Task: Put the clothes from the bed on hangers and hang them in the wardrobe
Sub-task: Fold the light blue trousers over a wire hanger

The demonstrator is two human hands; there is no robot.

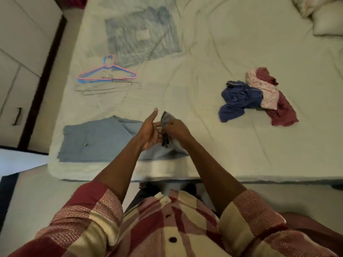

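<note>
left hand [150,130] thumb up, right hand [175,129] pinching cloth [166,117]

Bed [204,52]: hangers [107,76] at 11 o'clock, clothes pile [258,97] at 2 o'clock, well apart. Folded garment [96,140] at the near edge, 9 o'clock of the hands. Wardrobe [20,71] left of bed.

- A home bedroom.
- A bed [213,52] with a rumpled pale sheet fills most of the view.
- A pillow [326,21] lies at its far right corner.
- Wardrobe doors [22,52] stand at left.
</note>
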